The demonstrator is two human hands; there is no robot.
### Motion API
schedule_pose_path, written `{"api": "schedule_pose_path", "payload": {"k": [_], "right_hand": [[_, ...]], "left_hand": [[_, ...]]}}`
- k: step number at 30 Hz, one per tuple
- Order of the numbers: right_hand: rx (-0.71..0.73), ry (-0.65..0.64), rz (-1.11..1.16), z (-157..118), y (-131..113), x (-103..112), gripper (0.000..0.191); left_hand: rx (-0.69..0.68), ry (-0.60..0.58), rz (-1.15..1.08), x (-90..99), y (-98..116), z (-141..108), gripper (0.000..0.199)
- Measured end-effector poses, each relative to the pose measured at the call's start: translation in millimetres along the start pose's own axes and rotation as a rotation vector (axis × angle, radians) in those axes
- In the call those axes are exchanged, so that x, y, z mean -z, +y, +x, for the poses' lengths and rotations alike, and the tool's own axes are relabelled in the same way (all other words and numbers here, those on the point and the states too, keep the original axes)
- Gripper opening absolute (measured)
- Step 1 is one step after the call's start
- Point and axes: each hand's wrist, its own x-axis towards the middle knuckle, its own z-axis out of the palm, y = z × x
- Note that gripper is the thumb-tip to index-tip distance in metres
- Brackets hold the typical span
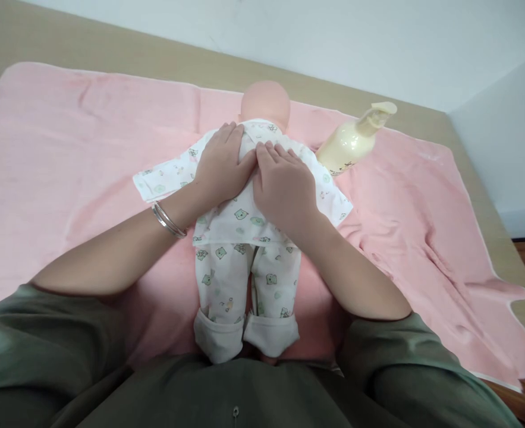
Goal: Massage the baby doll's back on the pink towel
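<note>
A baby doll [266,102] lies stretched out with its smooth bald head away from me and no face showing. It wears a white printed top [233,221] and matching trousers [224,282] with turned-up cuffs. My left hand [221,161] rests flat on the upper left of the top, fingers stretched toward the doll's shoulder. Beside it, my right hand [284,181] lies on the middle and right of the top, its fingers extended and close together. The left thumb meets the right fingertips. Neither hand grasps anything.
A pink blanket [88,154] spreads under the doll, with folds on the right. A pale yellow pump bottle [349,142] leans near the doll's right-hand sleeve. The wooden table [123,50] meets a white wall at the back, and its right edge drops to a brown floor.
</note>
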Motion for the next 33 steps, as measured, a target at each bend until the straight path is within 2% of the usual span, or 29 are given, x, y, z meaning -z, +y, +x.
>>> {"api": "schedule_pose_path", "payload": {"k": [3,7,11,15,20,24,29,33], "right_hand": [[-0.02,-0.007,0.046,16.1,16.6,-2.7,0.059],[-0.093,-0.053,0.079,36.2,39.8,-7.3,0.065],[-0.092,-0.042,0.089,37.8,43.5,-8.3,0.063],[-0.096,-0.026,0.0,29.3,34.3,-5.6,0.058],[-0.083,0.044,-0.122,9.7,11.8,-1.6,0.058],[-0.1,0.036,-0.127,-1.8,-1.9,-1.3,0.062],[-0.08,0.018,-0.048,5.1,8.6,-3.8,0.06],[-0.044,0.034,-0.007,19.5,27.8,-7.3,0.058]], "left_hand": [[0.02,-0.053,0.115,5.1,19.6,-7.5,0.057],[-0.029,-0.151,0.358,9.6,62.7,-31.1,0.056],[-0.068,-0.197,0.489,10.6,89.2,-47.1,0.056],[-0.03,-0.252,0.436,16.0,86.3,-37.4,0.059],[0.021,-0.276,0.421,21.1,62.1,-12.6,0.067],[0.033,-0.282,0.42,19.6,49.2,-3.4,0.081],[0.064,-0.285,0.439,18.6,56.2,-8.0,0.07],[-0.004,-0.216,0.497,17.5,69.7,-21.7,0.062]]}}
